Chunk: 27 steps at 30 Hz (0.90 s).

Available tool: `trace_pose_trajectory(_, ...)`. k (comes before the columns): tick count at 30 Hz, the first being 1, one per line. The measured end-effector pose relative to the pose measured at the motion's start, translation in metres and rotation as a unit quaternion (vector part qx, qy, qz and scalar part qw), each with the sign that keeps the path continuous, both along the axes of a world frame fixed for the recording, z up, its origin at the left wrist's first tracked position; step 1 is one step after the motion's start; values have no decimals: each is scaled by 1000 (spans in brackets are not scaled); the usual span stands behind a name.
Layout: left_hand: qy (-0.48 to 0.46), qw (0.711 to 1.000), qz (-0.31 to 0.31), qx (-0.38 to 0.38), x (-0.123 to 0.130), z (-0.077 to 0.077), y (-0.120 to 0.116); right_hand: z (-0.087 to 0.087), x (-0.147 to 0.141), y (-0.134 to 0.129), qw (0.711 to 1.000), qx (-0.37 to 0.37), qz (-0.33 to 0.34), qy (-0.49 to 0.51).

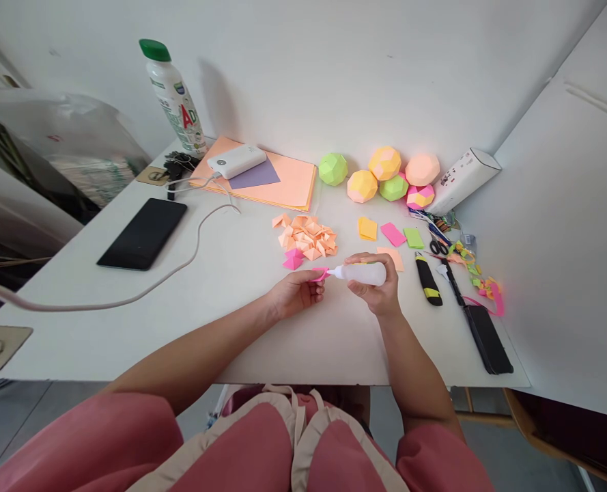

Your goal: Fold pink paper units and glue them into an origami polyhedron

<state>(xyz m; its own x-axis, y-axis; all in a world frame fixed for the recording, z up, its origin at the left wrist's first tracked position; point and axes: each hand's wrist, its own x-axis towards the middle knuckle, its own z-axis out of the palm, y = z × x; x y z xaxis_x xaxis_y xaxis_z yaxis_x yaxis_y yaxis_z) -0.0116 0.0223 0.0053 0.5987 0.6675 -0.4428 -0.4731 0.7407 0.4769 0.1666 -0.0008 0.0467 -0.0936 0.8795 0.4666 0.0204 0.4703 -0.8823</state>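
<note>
Between the fingers of my left hand [297, 295] is a small folded piece of pink paper [320, 274]. My right hand [377, 287] is wrapped round a white glue bottle [364, 273], which lies tilted nearly level. Its narrow nozzle points left and meets or almost meets the pink paper; I cannot tell if they touch. Just beyond my left hand lies a pile of folded peach paper pieces [308, 236], with folded pink pieces [293, 258] at its near edge. A peach paper square [391, 257] lies partly behind my right hand.
Paper balls [362, 186] sit along the wall beside a white box [464, 181]. Small yellow [367, 229], pink [393, 234] and green [414, 238] papers lie before them. A utility knife [429, 279] and scissors [439, 247] are at right. Leftward are a phone [143, 234], cable [180, 270], power bank [236, 161] and bottle [175, 99].
</note>
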Motion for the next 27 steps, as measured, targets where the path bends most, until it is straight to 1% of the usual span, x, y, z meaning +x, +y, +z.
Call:
trace_pose_trajectory(3, 0, 1000, 2, 0, 0, -1, 0, -1, 0, 0, 1000, -9, -17, -9)
trace_pose_trajectory(6, 0, 1000, 1, -1, 0, 0, 0, -2, 1, 0, 1000, -13, -18, -11)
trace_pose_trajectory(11, 4, 1000, 11, -15, 1, 2, 0, -2, -1, -1, 1000, -19, 5, -15)
trace_pose_trajectory(15, 15, 999, 18, -27, 1, 5, 0, -2, -2, -2, 999, -7, 34, -11)
trace_pose_trajectory(17, 16, 999, 18, -27, 1, 6, 0, -1, -2, -2, 999, -6, 39, -9)
trace_pose_trajectory(21, 9, 1000, 14, -17, 0, 4, 0, 2, -2, -2, 1000, -18, 9, -14)
trace_pose_trajectory(27, 1, 1000, 5, -4, -1, -1, 1, 0, 1, 0, 1000, -6, -13, -7)
